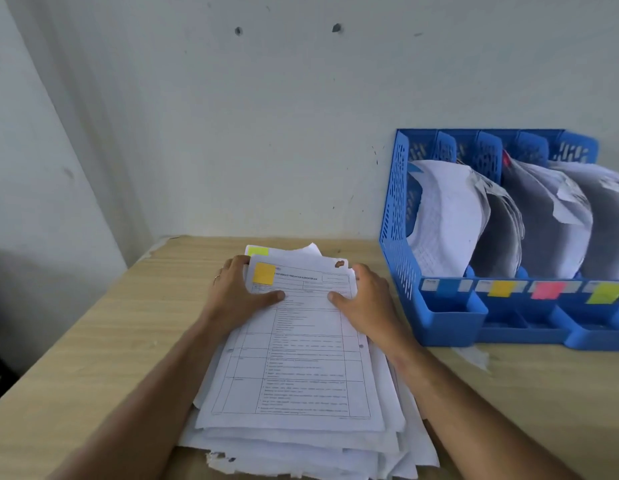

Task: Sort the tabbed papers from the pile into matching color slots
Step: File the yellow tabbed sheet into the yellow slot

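Note:
A pile of white printed papers (294,403) lies on the wooden desk in front of me. The top sheet (301,341) carries an orange tab (263,273) at its upper left; a yellow-green tab (258,251) shows on a sheet beneath it. My left hand (237,292) grips the top sheets at their left edge, thumb on the page. My right hand (365,297) grips the right edge the same way. A blue slotted file rack (439,317) stands at the right, its slots labelled blue (446,286), orange (501,288), pink (547,291) and yellow-green (604,293).
The rack's slots hold curled papers (446,216). The wooden desk (110,323) meets a white wall at the back and left. A torn paper scrap (474,356) lies just in front of the rack.

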Demonstrator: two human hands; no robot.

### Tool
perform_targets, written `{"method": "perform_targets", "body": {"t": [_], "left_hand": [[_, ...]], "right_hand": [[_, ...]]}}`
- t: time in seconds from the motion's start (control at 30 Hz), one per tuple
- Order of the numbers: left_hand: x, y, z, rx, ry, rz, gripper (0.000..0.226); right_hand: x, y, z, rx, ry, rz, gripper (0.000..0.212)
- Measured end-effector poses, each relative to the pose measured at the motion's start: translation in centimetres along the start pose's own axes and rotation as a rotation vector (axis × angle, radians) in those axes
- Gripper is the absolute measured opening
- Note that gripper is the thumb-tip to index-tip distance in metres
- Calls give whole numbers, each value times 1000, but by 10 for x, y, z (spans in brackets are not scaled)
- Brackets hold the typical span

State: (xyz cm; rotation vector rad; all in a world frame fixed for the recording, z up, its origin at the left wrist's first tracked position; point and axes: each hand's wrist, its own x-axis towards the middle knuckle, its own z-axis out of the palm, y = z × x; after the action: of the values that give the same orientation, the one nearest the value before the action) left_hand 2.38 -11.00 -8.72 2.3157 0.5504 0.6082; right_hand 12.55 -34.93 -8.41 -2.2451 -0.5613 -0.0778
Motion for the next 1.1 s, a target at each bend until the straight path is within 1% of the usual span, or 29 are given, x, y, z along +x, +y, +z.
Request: {"method": "perform_targets", "body": {"t": [0.07, 0.13, 0.2, 0.23, 0.33, 0.4, 0.43, 0.5, 0.57, 0.67, 0.8, 0.87, 0.97, 1.0, 1.1], "left_hand": [[0, -1, 0, -21, 29, 21, 77], [1, -3, 1, 12, 96, 83, 52], [2, -4, 1, 43, 159, 142, 29], [2, -3, 1, 52, 182, 167, 22], [-1, 4, -1, 57, 263, 280, 12], [-4, 10, -2, 21, 309, 324, 8], [-5, 13, -3, -11, 319, 318, 6], [-8, 15, -4, -89, 317, 273, 6], [-9, 18, -4, -141, 301, 239, 7], [-11, 24, -7, -139, 311, 238, 13], [-9, 29, -13, -230, 340, 160, 15], [-9, 35, -15, -305, 342, 134, 14], [-8, 49, -19, -428, 358, 98, 11], [-6, 55, -21, -475, 359, 78, 12], [-6, 76, -29, -634, 292, 14, 14]], "right_hand": [[0, 2, 1, 50, 20, 0, 53], [0, 2, -1, 88, 30, 6, 54], [2, 4, -3, 80, 2, 14, 60], [3, 5, -3, 63, -15, 19, 60], [5, 3, -3, -9, -37, 18, 48], [6, 3, -2, -42, -48, 17, 46], [7, 3, -3, -40, -47, 22, 46], [5, 2, -4, -17, -35, 27, 48], [2, 2, -6, 15, -7, 9, 46], [-1, 0, -9, 92, 37, -20, 42], [-4, -10, -14, 204, 76, -9, 49], [-4, -16, -19, 275, 73, -22, 39], [-2, -26, -36, 380, 10, -77, 16], [-1, -31, -44, 408, -26, -90, 13], [-3, -44, -68, 502, -147, -92, 23]]}}
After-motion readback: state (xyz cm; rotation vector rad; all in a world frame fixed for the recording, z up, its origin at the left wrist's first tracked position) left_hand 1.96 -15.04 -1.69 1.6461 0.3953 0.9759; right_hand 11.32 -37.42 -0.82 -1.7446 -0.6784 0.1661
